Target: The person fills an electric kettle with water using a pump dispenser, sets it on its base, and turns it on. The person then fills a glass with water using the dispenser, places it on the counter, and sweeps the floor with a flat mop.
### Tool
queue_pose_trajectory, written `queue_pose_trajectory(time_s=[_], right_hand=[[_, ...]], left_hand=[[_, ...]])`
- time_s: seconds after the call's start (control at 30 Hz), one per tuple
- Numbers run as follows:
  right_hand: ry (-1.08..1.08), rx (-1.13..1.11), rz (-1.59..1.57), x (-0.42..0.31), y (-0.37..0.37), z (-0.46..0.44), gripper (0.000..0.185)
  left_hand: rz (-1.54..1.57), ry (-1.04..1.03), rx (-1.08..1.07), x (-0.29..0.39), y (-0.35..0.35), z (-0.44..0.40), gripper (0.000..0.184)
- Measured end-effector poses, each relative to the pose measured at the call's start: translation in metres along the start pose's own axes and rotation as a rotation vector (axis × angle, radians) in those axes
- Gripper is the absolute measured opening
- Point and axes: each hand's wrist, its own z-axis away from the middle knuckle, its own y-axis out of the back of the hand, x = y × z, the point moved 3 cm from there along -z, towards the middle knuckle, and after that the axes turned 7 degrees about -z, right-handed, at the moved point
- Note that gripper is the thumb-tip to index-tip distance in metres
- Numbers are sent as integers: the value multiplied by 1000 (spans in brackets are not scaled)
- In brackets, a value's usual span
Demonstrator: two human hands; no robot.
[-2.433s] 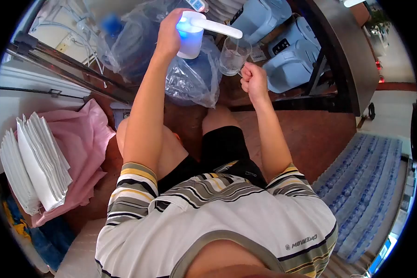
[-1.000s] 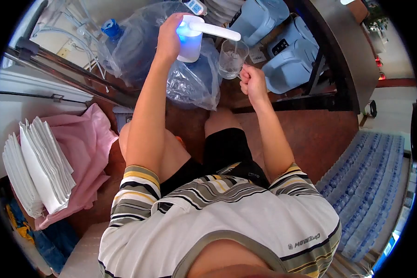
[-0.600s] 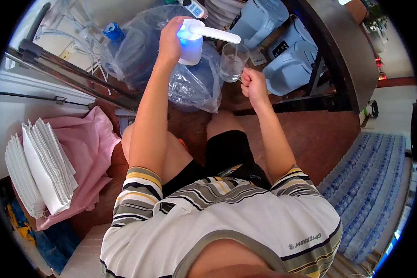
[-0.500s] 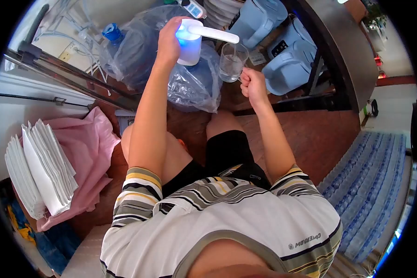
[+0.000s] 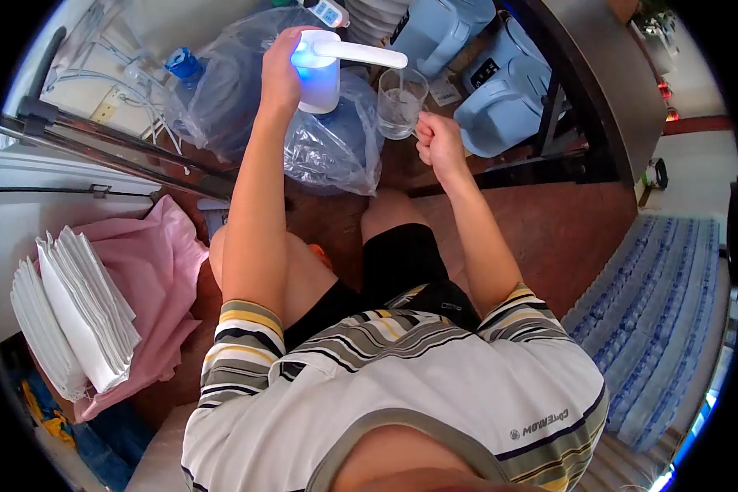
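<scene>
My left hand [image 5: 280, 72] is wrapped round the side and top of a white electric water pump [image 5: 320, 88], which glows blue. The pump sits on a large blue water jug [image 5: 336, 135] covered by a clear plastic bag. From the pump's long spout [image 5: 365, 54], a thin stream of water runs into a clear glass mug [image 5: 399, 111] just below the tip. My right hand [image 5: 439, 141] is closed on the mug's handle and holds it upright. Water fills part of the mug.
Pale blue kettles [image 5: 500, 115] stand on the dark-framed shelf at right. Another bagged jug with a blue cap [image 5: 182, 62] is at left, near white cables. White folded sheets [image 5: 90, 307] lie on a pink cloth [image 5: 168, 271]. Wrapped bottles [image 5: 644, 328] line the right.
The view has shifted slightly, so the pump, mug and hands appear a little further left and up. Both hands keep their holds, and water still runs into the mug.
</scene>
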Motion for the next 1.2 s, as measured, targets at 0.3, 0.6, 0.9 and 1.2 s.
queue_pose_trajectory(time_s=[0.3,0.6,0.9,1.2], right_hand=[[1,0,-4,3,-2,-1,37],[10,-11,-11,5,0,-3,38],[8,2,0,6,-1,-2,38],[77,-5,3,3,-7,-1,38]], left_hand=[[1,-17,-6,-2,1,0,41],[39,-50,-18,-9,3,-3,41],[100,-38,20,0,-1,2,36],[66,-110,27,-10,3,-2,36]])
